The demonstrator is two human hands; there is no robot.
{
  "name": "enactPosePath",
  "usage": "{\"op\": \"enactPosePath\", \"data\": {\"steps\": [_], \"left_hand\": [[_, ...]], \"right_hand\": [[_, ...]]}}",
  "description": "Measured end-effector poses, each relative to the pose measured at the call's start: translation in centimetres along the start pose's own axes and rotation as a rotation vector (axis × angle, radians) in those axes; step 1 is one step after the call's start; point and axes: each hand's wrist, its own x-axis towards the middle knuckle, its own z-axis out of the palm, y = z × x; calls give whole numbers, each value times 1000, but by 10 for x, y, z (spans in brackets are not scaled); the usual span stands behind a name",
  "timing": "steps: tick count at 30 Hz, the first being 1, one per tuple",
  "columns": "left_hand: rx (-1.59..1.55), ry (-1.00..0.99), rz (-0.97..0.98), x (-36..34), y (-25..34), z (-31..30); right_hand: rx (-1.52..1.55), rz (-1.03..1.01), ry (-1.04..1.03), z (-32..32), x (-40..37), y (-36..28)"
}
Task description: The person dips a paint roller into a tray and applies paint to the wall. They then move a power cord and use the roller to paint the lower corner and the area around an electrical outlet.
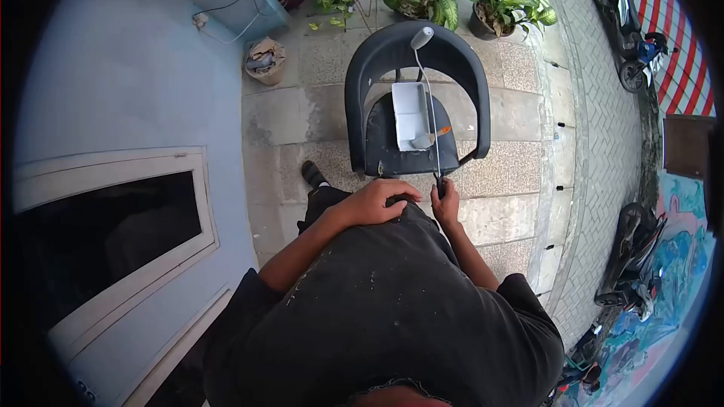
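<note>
The right hand (pixel 446 203) has its fingers clamped on the black handle of a paint roller (pixel 440 181), whose thin rod runs forward past the right side of a white tray (pixel 409 114) to a pale roller head near the chair's curved back. The left hand (pixel 383 200) rests low at the front of the dark shirt (pixel 392 294), thumb and fingers apart. The tray lies on the seat of the black chair (pixel 364 68); a brush (pixel 430 138) (its handle partly orange) lies at the tray's near end, pointing right.
</note>
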Motion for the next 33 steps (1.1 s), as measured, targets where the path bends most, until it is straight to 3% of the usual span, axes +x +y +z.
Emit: {"op": "enactPosePath", "data": {"steps": [2, 3, 6, 8, 9, 17, 19, 21, 25, 29, 33], "left_hand": [[-4, -2, -49, -1, -1, -1], [-92, 32, 38, -9, -5, -8], [-38, 74, 33, -53, -5, -56], [-52, 103, 37, -75, -13, -78], [-69, 113, 42, -87, -15, -90], [-52, 226, 17, -181, -35, -180], [-56, 251, 9, -201, -40, -201], [-68, 285, -16, -219, -43, -217], [-41, 267, -52, -244, -39, -248], [-33, 370, 41, -253, -41, -265], [-24, 384, 50, -249, -46, -286]], "right_hand": [[32, -108, 41, 16, 21, -6], [-127, -193, 63, -13, 27, -35], [86, -151, -49, 42, 50, -89], [452, 239, -477, 61, 73, -112], [343, 140, -467, 72, 80, -125], [138, 146, -455, 187, 107, -222], [110, 30, -429, 221, 116, -226], [73, 42, -437, 251, 127, -230], [-42, 64, -483, 272, 132, -286], [-252, -192, -347, 299, 156, -269], [-358, -274, -272, 288, 174, -320]]}}
